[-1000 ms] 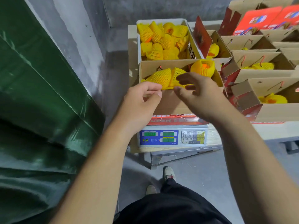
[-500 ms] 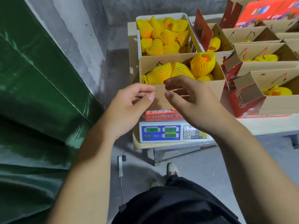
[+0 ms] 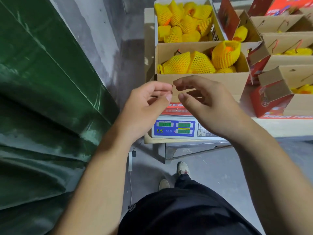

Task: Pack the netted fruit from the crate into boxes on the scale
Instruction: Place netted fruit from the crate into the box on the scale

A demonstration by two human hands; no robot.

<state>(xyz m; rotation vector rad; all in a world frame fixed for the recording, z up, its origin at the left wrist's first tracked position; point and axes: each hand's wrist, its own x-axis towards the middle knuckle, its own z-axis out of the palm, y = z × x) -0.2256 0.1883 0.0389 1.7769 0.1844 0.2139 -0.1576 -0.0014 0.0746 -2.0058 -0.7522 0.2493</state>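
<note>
A brown cardboard box stands on the blue-faced scale, filled with fruit in yellow foam nets; one netted fruit pokes up at its right end. Behind it, a white crate holds several more netted fruit. My left hand and right hand hover side by side in front of the box's near wall, above the scale. Their fingers are loosely curved with the tips nearly meeting, and both hold nothing and touch nothing.
Open cardboard boxes with some netted fruit fill the table to the right, one with a red side nearest. A green tarp hangs at the left. A white cable lies on the floor near my shoes.
Both hands have drawn back from the top edge of the box toward me and now hang lower, in front of its near wall.
</note>
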